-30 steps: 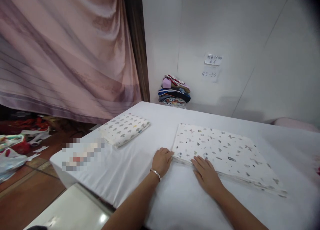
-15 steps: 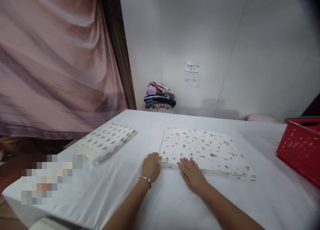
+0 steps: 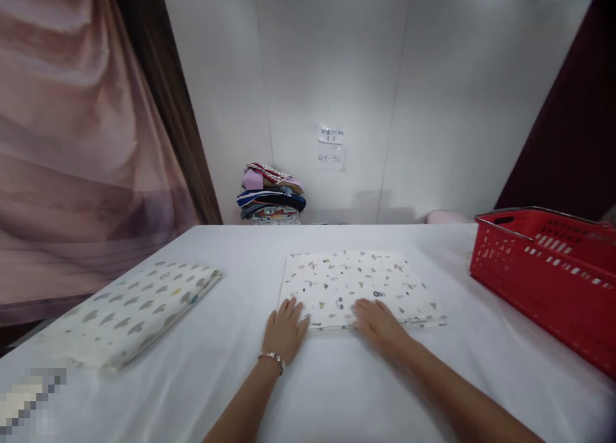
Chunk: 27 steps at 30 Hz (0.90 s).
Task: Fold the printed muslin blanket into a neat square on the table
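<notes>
The folded, rectangular, motif-printed fabric (image 3: 346, 282) lies flat on the white tablecloth (image 3: 250, 269), its near side touched by the spread left hand (image 3: 283, 332) and, apart, the extended right hand (image 3: 382, 323), with a perforated red plastic basket (image 3: 543, 295) rightward.

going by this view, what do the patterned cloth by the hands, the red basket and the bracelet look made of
Patterned cloth: matte fabric, perhaps cotton, with soft folded layers.
Red basket: probably moulded plastic, evenly coloured with slotted walls; its thin grey handle looks like metal.
Bracelet: likely polished metal, given its silvery glint; which metal can't be told.
</notes>
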Available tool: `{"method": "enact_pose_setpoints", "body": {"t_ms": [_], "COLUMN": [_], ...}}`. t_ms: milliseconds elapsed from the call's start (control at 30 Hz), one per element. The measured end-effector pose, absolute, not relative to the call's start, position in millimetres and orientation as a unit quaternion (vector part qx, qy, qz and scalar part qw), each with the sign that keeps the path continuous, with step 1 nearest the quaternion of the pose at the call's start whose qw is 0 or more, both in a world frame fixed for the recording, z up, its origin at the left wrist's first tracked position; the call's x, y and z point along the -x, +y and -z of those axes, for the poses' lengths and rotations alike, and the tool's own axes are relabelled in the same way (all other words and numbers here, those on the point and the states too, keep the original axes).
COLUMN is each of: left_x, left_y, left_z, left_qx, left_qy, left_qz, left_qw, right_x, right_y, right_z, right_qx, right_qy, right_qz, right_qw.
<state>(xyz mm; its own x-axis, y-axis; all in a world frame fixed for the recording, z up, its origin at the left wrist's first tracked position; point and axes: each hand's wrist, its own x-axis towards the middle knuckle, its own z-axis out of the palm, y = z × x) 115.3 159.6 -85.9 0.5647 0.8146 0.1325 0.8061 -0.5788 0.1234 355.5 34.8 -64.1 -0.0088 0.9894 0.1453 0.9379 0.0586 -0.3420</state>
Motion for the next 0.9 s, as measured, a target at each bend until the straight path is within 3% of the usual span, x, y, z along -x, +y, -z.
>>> {"method": "enact_pose_setpoints", "body": {"t_ms": [200,433,567,700,900], "left_x": [-117.9,-114.8,-111.3,-128.4,-181.5], "left_y": [158.4,162.4,186.5,235.3,322.4], "left_z": [80.0,78.3,64.5,45.5,39.9], "left_qx": [-0.882,-0.876,-0.882,-0.891,-0.896], "left_qy": [0.465,0.471,0.453,0.442,0.443], "left_qz": [-0.073,-0.069,-0.075,-0.096,-0.025], "left_qw": [0.035,0.08,0.105,0.034,-0.011], "right_x": [-454.1,-497.4,-516.3,-538.3,-578.8], "right_y": [-17.0,-32.7,-2.6,52.4,145.3], "right_z": [83.8,84.2,75.8,70.2,65.5], "right_qx": [0.781,0.809,0.781,0.785,0.805], "right_qy": [-0.604,-0.561,-0.598,-0.599,-0.585], "right_qz": [-0.038,0.008,0.031,0.026,-0.024], "right_qw": [0.153,0.174,0.179,0.154,0.094]}}
